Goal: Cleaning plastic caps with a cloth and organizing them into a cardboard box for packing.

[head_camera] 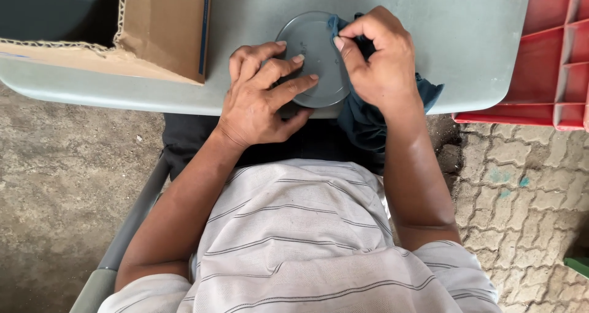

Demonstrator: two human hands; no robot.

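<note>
A round grey metal lid point(310, 43) lies at the near edge of a grey table point(429, 19). My left hand point(261, 95) grips its left and lower rim, fingers spread across its top. My right hand point(377, 58) pinches a dark blue cloth point(362, 120) against the lid's right edge. The cloth hangs down under my right wrist, past the table edge, toward my lap.
An open brown cardboard box point(165, 28) stands on the table at the left. A red plastic crate point(552, 61) sits at the right, by the table's end. Below are a concrete floor point(61, 178) and paving stones point(521, 196).
</note>
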